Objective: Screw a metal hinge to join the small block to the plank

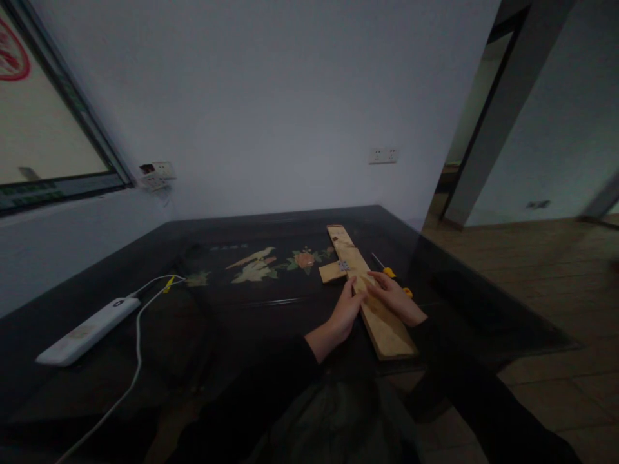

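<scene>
A long wooden board (387, 325) lies lengthwise away from me on the dark table. A small metal hinge (343, 265) sits at its left edge, where a short wooden piece (331, 273) sticks out to the left. My left hand (344, 312) is closed on the board's left edge, thumb on top. My right hand (395, 299) curls over the right edge, its fingertips on the upper face near the left thumb. Whether anything small is between the fingertips cannot be made out. Just right of the board lies a screwdriver (388, 272) with a yellow handle, its shaft pointing away.
Another yellow object (407, 292), partly hidden, lies beside my right hand. A white power strip (89, 330) with a white cable (138, 341) is on the table's left side. The glossy table (271, 325) has an inlaid bird-and-flower picture and meets a wall (271, 129) behind.
</scene>
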`<state>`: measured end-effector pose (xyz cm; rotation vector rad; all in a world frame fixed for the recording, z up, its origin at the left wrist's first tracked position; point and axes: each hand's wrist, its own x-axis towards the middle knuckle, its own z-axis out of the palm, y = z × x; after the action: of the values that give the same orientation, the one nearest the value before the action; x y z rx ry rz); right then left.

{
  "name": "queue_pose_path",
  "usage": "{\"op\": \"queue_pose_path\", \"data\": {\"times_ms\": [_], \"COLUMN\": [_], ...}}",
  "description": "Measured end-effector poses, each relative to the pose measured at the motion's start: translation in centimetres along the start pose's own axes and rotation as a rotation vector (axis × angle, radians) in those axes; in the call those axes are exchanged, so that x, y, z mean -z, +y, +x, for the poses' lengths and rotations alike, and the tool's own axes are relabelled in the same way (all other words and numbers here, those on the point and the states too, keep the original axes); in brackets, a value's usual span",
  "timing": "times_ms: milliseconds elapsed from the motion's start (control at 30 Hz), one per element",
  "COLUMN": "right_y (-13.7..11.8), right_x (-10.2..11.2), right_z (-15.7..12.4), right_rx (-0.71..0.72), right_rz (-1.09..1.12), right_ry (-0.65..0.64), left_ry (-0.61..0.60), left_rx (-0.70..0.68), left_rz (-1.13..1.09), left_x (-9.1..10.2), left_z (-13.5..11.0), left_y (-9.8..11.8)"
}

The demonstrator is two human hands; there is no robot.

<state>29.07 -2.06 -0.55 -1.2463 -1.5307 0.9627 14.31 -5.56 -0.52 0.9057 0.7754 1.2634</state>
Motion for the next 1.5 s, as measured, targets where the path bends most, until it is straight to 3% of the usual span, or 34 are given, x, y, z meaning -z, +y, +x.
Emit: {"op": "queue_pose_path", "data": {"times_ms": [200,400,933,1167,1500], "right_y": [-0.5,-1.3,-3.5,-3.8,-3.3], "right_x": [-0.9,-2.2,-6.6,-7.2,-7.1], "right_z": [-0.3,-1.2,-4.0,-4.8,-5.5], "right_rx": [-0.041,-0.048,0.051,0.106,0.125], "right_rz": [0.130,0.102,0.037,0.022,0.057], "right_ry": [-0.013,-0.030,-0.158,-0.228,-0.254], "left_ry": [0.001,0.014,0.043,0.019,-0.045], "left_rx": [0.041,0.040,0.036,0.039,0.056], "left_rz": [-0.052,-0.059,-0.068,-0.032,0.037], "left_x": [0.1,0.8,4.7,5.4,6.3], "left_z": [-0.6,-2.1,-7.3,-8.8,-9.8], "left_y": [1.1,2.1,5.3,6.2,5.6]}}
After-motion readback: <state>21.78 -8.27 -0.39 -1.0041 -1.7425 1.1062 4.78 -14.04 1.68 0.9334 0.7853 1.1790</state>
